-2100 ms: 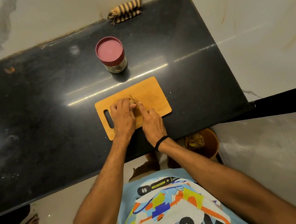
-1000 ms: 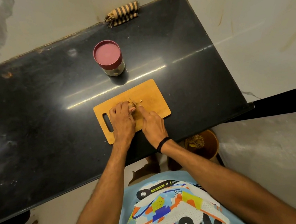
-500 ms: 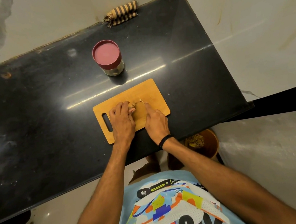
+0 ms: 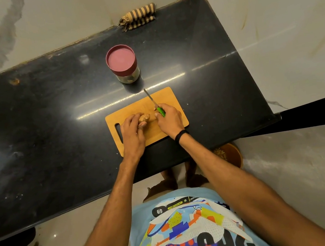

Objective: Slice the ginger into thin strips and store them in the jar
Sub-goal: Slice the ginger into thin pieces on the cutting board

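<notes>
- One piece of ginger point(image 4: 144, 117) lies on the cutting board point(image 4: 166, 97), gripped under the curled fingers point(image 4: 130, 121) of your left hand point(image 4: 133, 133), its tip poking out rightward past them.
- Fingers point(image 4: 164, 107) of your right hand point(image 4: 170, 121) wrap round the green-handled knife point(image 4: 155, 104), blade pointing away, just right of the ginger.
- Beyond the blade tip, the red-lidded jar point(image 4: 122, 63) stands closed on the dark surface point(image 4: 53, 116).

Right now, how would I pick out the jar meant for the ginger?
On the black countertop, look just behind the wooden cutting board, toward the wall. The jar stands upright: a short container with a wide dark red lid, unlike the striped cloth farther back.
</notes>
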